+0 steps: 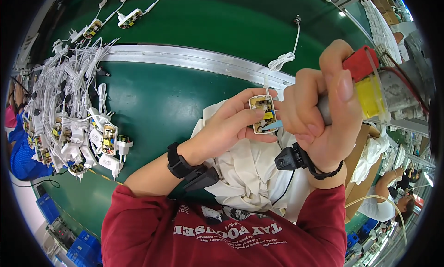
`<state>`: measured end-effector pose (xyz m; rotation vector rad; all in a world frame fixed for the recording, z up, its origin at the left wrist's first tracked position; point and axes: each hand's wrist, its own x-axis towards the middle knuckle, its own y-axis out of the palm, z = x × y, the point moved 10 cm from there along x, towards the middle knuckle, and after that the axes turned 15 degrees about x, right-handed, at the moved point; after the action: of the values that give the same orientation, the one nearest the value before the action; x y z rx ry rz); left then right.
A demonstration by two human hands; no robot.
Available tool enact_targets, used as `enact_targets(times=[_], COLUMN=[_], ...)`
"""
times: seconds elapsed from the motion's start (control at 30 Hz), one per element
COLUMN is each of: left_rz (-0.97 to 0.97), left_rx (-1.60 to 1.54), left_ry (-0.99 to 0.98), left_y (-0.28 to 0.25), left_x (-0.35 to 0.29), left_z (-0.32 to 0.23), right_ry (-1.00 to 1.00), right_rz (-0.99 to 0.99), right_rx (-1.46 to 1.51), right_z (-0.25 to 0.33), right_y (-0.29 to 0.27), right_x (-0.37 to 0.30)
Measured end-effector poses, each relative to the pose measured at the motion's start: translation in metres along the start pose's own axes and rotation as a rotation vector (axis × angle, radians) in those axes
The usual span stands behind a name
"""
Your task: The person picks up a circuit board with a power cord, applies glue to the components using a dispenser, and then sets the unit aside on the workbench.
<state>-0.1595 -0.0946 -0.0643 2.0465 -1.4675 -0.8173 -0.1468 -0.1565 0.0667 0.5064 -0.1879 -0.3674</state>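
Between the fingers and thumb of my left hand (219, 130) is an opened white power adapter (268, 114), its circuit board and yellow part showing. A white cord (281, 61) runs up from it in a tied coil. My right hand (330, 105) is wrapped round a grey tube-shaped tool (369, 99) with a yellow band and a red switch block. The tool's pale blue tapered tip (272, 126) points at the lower edge of the board; whether it touches cannot be made out. Pale cloth (247, 174) lies under the hands.
A heap of white adapters and cords (74, 105) covers the bench at the left. Past a metal rail (185, 57), further adapters (129, 18) lie on a green surface. A cardboard box (358, 174) with white pieces stands at the right. Another person (386, 202) is beyond it.
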Motion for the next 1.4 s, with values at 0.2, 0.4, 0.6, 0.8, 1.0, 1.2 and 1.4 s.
enact_targets(times=[0.2, 0.4, 0.6, 0.8, 1.0, 1.2, 1.4], left_rz=[-0.008, -0.078, -0.258, -0.374, -1.086, -1.093, -0.515], left_rx=[0.003, 0.145, 1.3, 1.945, 2.475, 2.34, 0.793], left_ry=[0.0, -0.028, 0.958, 0.699, 0.679, -0.118, 0.128], left_y=[0.0, -0.005, 0.024, 0.0, -0.072, -0.144, -0.079], left_x=[0.001, 0.007, 0.07, 0.119, 0.014, -0.015, 0.019], left_z=[-0.001, -0.004, -0.114, -0.124, -0.211, -0.232, -0.13], right_ry=[-0.015, -0.072, -0.027, -0.045, -0.025, -0.016, -0.005], right_rz=[0.024, 0.008, 0.021, 0.021, 0.002, 0.039, -0.038], right_rx=[-0.072, -0.09, -0.02, -0.027, -0.046, -0.052, 0.075], right_z=[0.004, 0.019, 0.016, 0.018, 0.019, 0.017, 0.021], right_y=[0.002, 0.0, 0.0, 0.003, 0.004, 0.004, -0.007], right_x=[0.002, 0.004, -0.001, 0.0, 0.001, 0.0, 0.001])
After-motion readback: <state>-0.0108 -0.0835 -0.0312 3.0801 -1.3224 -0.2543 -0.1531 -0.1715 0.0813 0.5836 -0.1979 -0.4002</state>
